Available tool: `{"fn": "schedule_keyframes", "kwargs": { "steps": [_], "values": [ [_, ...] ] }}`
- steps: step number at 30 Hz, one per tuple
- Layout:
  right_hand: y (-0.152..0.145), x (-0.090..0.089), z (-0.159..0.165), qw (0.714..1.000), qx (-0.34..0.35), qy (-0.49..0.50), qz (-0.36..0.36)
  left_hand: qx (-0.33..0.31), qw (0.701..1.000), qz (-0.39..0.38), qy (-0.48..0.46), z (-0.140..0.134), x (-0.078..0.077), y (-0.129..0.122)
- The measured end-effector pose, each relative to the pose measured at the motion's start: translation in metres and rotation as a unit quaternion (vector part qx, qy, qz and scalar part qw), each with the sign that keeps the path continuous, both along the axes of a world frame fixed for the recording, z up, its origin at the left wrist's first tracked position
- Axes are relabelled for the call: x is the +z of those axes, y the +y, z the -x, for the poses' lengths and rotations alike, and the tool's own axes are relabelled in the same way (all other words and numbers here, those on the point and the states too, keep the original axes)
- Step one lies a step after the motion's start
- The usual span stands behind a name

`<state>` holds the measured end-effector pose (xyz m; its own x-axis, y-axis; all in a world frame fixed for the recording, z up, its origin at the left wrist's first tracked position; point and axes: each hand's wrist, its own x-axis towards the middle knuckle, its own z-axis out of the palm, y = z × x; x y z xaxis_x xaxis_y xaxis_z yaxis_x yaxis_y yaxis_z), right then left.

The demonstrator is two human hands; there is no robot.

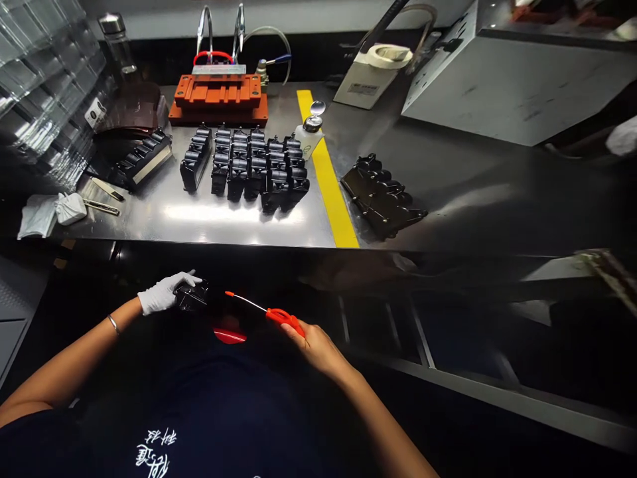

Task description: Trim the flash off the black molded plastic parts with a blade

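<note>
My left hand (164, 294), in a white glove, grips a black plastic part (192, 296) below the bench's front edge. The part's underside and some of its shape are lost in the dark. My bare right hand (313, 345) is wrapped round the red handle of a screwdriver-like tool (284, 318). Its thin metal shaft points left toward the black part, and its small red tip is apart from it. Several similar black parts (249, 162) stand in rows on the metal bench (223, 229) ahead of my hands.
An orange fixture (219, 99) stands at the back. Beside a yellow strip (331, 199) is a dispenser bottle (309, 133). More black parts (383, 196) lie right of the strip. A large grey box (497, 93) occupies the right rear. Clear trays (44, 79) are stacked left.
</note>
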<state>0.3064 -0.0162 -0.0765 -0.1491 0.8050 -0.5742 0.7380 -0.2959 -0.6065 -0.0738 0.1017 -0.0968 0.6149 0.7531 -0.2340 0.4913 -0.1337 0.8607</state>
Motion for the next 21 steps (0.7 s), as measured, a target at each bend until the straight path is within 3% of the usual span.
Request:
{"fn": "schedule_keyframes", "kwargs": {
  "steps": [4,8,11,13,15,16,18,21],
  "values": [
    [-0.002,0.006,0.005,0.998,0.019,0.054,-0.009,0.116,0.987,0.115,-0.001,0.012,0.006,0.007],
    [-0.003,0.013,0.015,0.998,0.046,0.051,-0.006,0.22,0.962,0.157,0.046,0.018,0.018,0.007],
    [-0.005,0.012,0.016,0.996,0.052,0.066,-0.021,0.164,0.96,0.192,0.121,0.018,0.048,0.004],
    [-0.006,0.009,0.014,0.997,0.047,0.06,-0.03,0.095,0.966,0.21,0.121,0.017,0.084,0.011],
    [-0.007,0.004,0.013,0.998,0.042,0.033,-0.031,0.109,0.978,0.163,0.073,0.017,0.127,0.031],
    [-0.007,0.002,0.014,0.998,0.043,0.021,-0.029,0.159,0.981,0.098,0.051,0.016,0.148,0.047],
    [-0.007,-0.001,0.019,0.998,0.056,0.015,-0.027,0.274,0.958,-0.053,0.058,0.011,0.179,0.09],
    [-0.008,-0.003,0.03,0.995,0.084,0.038,-0.03,0.325,0.902,-0.219,0.183,-0.008,0.193,0.165]
  ]
}}
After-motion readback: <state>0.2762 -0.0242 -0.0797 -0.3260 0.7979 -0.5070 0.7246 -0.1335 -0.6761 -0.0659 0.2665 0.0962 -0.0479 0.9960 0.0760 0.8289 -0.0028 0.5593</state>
